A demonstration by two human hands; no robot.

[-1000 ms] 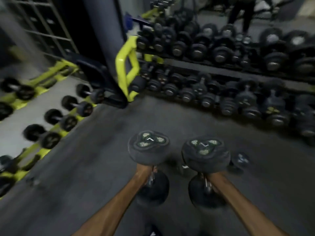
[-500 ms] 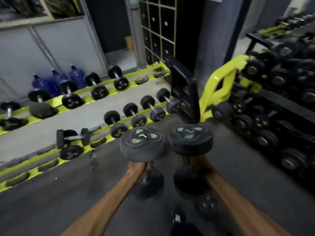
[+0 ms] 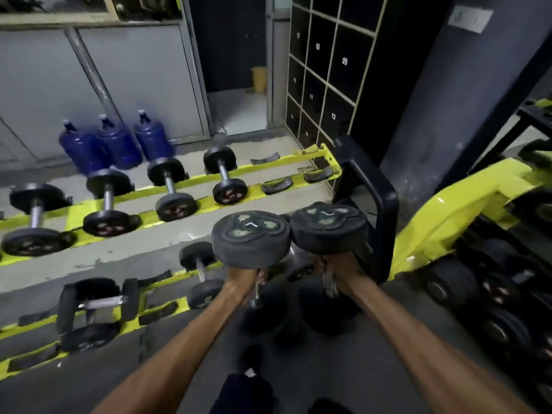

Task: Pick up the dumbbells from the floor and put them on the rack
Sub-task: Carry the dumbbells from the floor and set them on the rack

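Note:
I hold two black round-headed dumbbells upright, side by side, in front of me. My left hand [image 3: 243, 282] grips the handle of the left dumbbell [image 3: 251, 239]. My right hand [image 3: 336, 268] grips the handle of the right dumbbell [image 3: 328, 227]. Their upper heads almost touch; the lower heads hang blurred below my wrists. A low yellow rack [image 3: 203, 201] runs across the left, with several dumbbells in its cradles and some empty cradles [image 3: 276, 185] near its right end. The held dumbbells hover above the near rail's right end.
A second yellow rack [image 3: 448, 210] full of dumbbells stands at the right. A black frame [image 3: 379, 204] sits between the racks. Three blue water jugs [image 3: 116, 141] stand by the grey wall. Numbered lockers [image 3: 325, 70] stand behind. My shoe [image 3: 242, 392] shows at the bottom.
My view has swung left, from the full right-hand rack to the low yellow rack. The two dumbbells stay in my hands and have come closer together.

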